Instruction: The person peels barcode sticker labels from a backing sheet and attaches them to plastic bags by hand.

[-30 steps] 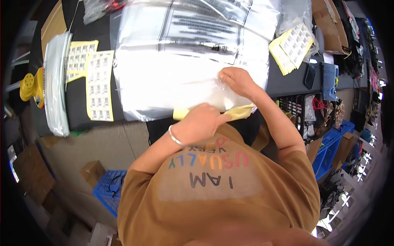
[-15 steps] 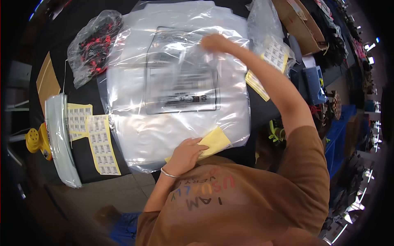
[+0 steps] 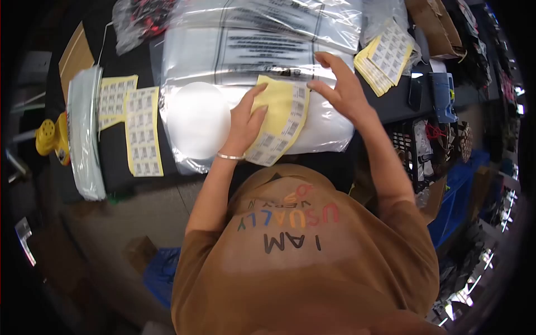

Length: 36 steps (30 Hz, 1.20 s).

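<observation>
My left hand (image 3: 245,124) grips a yellow-backed sheet of barcode labels (image 3: 271,142), thumb and fingers on its left part. The sheet bends, so both its plain yellow backing and printed white labels show. Just right of its upper edge is my right hand (image 3: 347,95), thumb and forefinger apart with nothing visible between them. Beneath both hands lies a stack of clear plastic bags (image 3: 332,131) with black printed text and a printed frame. Bright glare whitens the bags left of my left hand.
To the left are more label sheets (image 3: 144,131), a folded plastic pack (image 3: 85,134) and a yellow object (image 3: 56,138). Another label pile (image 3: 385,56) lies at right, near a dark phone-like object (image 3: 415,92) and a blue item (image 3: 443,97). A bag of black-and-red items (image 3: 146,17) sits at upper left.
My right hand has come down from the upper part of the bags to beside the label sheet. My left hand has raised and turned the sheet, so its printed labels now show.
</observation>
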Motion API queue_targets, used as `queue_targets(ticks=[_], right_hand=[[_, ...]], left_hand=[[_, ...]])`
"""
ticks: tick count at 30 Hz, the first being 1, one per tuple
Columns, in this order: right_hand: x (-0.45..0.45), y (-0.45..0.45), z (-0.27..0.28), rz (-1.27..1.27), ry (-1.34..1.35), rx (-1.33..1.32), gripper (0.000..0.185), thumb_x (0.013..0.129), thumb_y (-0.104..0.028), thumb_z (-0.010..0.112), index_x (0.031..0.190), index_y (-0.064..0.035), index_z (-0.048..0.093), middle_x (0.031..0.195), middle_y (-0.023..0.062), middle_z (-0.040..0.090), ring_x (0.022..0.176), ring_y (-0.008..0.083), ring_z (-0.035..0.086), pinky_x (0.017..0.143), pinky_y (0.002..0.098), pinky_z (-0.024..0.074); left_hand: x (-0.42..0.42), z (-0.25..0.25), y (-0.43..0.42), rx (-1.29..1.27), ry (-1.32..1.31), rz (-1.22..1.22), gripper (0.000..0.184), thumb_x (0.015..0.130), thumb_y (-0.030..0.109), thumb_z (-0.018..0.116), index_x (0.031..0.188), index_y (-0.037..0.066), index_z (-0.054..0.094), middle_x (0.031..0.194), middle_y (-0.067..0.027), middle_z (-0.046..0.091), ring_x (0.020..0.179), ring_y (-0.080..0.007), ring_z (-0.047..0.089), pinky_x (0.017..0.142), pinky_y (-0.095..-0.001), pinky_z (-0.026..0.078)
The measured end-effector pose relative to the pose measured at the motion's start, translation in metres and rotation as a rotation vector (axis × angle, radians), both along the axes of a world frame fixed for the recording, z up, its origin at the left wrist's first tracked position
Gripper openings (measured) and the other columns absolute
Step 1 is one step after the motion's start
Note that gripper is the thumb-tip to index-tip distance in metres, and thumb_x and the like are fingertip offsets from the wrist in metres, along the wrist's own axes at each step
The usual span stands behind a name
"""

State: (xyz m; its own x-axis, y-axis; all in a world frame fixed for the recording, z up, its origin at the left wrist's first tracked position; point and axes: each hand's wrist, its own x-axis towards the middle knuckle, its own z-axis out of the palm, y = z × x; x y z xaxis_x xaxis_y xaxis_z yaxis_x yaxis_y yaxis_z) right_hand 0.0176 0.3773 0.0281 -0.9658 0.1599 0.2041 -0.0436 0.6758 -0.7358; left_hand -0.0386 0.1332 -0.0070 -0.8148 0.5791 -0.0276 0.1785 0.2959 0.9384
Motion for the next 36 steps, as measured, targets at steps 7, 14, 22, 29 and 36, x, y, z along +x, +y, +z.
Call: queue_targets(ticks=[7,14,22,29,36], right_hand=[[0.067,-0.057,-0.043,-0.037,-0.279,-1.205,0.042,0.084,-0.014,0.068,0.119,0.003,0.053,0.084,0.0042,0.064,0.077,0.0125,0.06,0.076,0.0245,0.0458],[0.089,-0.07,-0.035,-0.259,-0.3,-0.35,0.032,0.081,-0.028,0.073,0.089,0.0005,0.061,0.078,0.0028,0.062,0.063,0.0084,0.053,0.054,0.022,0.0435],[0.103,-0.108,-0.056,-0.028,-0.327,-1.366,0.025,0.085,-0.014,0.067,0.106,-0.0007,0.064,0.091,0.0056,0.067,0.067,0.0091,0.06,0.058,0.0216,0.0463],[0.098,-0.093,-0.047,-0.122,-0.146,-1.131,0.019,0.084,-0.011,0.068,0.099,0.0015,0.068,0.086,0.0058,0.069,0.074,0.0105,0.061,0.064,0.0239,0.0483],[0.1,-0.082,-0.042,-0.507,0.116,-0.273,0.025,0.08,-0.009,0.068,0.101,0.003,0.064,0.096,0.0113,0.064,0.083,0.0206,0.061,0.073,0.0306,0.0491]], left_hand=[[0.016,0.014,-0.005,0.057,-0.102,-0.104,0.058,0.087,0.015,0.056,0.141,0.012,0.037,0.118,-0.021,0.061,0.105,-0.0343,0.062,0.089,-0.0369,0.048],[0.035,0.008,-0.017,0.127,-0.04,0.129,0.059,0.089,0.013,0.057,0.142,0.006,0.034,0.105,-0.018,0.066,0.092,-0.0249,0.066,0.08,-0.0333,0.051],[0.042,0.006,-0.026,0.183,-0.029,0.115,0.066,0.088,0.014,0.063,0.143,0.001,0.029,0.101,-0.0142,0.065,0.088,-0.0132,0.062,0.077,-0.0264,0.051],[0.048,0.002,-0.041,0.353,-0.769,-0.141,0.052,0.079,0.014,0.075,0.121,-0.006,0.052,0.099,-0.0126,0.066,0.087,-0.0151,0.065,0.077,-0.0233,0.053],[0.049,0.005,-0.027,0.258,-0.713,-0.016,0.029,0.079,0.008,0.07,0.104,-0.005,0.063,0.093,-0.0121,0.068,0.077,-0.0152,0.067,0.071,-0.0258,0.055]])
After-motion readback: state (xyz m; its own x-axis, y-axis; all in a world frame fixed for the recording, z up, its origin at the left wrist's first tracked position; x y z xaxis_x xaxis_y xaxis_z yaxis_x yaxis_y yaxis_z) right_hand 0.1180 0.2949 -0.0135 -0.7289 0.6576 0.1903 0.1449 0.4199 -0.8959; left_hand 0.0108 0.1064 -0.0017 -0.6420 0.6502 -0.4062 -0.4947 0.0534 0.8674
